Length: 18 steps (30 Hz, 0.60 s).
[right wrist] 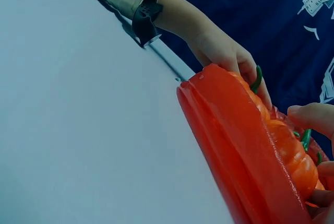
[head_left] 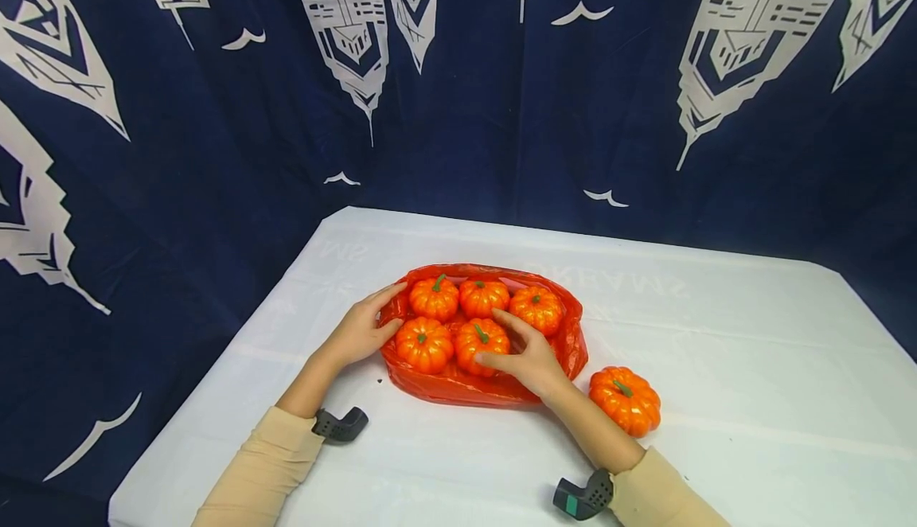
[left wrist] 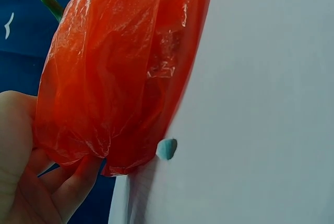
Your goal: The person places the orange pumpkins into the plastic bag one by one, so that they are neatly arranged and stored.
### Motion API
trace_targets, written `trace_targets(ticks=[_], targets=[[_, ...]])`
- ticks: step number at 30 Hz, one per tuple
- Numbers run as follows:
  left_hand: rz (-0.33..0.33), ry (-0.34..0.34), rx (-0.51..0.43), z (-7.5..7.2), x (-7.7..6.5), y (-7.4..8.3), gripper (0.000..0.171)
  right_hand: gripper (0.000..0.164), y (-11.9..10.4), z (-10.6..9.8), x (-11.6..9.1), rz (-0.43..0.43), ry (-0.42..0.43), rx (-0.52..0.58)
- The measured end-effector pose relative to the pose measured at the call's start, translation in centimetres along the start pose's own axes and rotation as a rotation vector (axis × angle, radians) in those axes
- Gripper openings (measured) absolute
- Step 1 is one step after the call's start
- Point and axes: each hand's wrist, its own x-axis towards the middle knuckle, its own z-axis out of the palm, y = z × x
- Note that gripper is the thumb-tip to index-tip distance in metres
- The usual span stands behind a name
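A red plastic bag (head_left: pixel 458 392), its mouth spread wide, contains several small orange pumpkins with green stems. At its left end my left hand (head_left: pixel 361 328) grips the bag's edge. The left wrist view shows those fingers (left wrist: pixel 78 187) bent round the red plastic. Over the front row of pumpkins, my right hand (head_left: pixel 528 358) has its thumb and fingers spread at a pumpkin (head_left: pixel 478 342). The right wrist view shows fingertips close by a pumpkin (right wrist: pixel 289 153), with the thumb apart from it. Outside the bag, one more pumpkin (head_left: pixel 626 401) lies beside my right forearm.
A white cloth (head_left: pixel 745 352) covers the table. Behind it hangs a dark blue curtain (head_left: pixel 487 137) with white building shapes. Each wrist wears a black camera band, one on the left (head_left: pixel 340 425) and one on the right (head_left: pixel 583 495).
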Motion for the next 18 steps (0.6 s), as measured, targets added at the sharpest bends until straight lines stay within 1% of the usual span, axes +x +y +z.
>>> trace_targets(ticks=[5,12,18], targets=[[0.001,-0.004,0.001,0.0,0.0,0.0,0.057,0.074,-0.5,-0.5,-0.3,-0.018,-0.010,0.024],[0.000,-0.004,0.005,0.1,0.0,0.0,0.057,0.071,-1.9,-1.5,-1.4,-0.043,-0.032,0.040],[0.003,-0.002,0.002,0.1,0.0,-0.1,0.057,0.067,-3.2,-2.9,-2.4,-0.063,-0.016,0.051]])
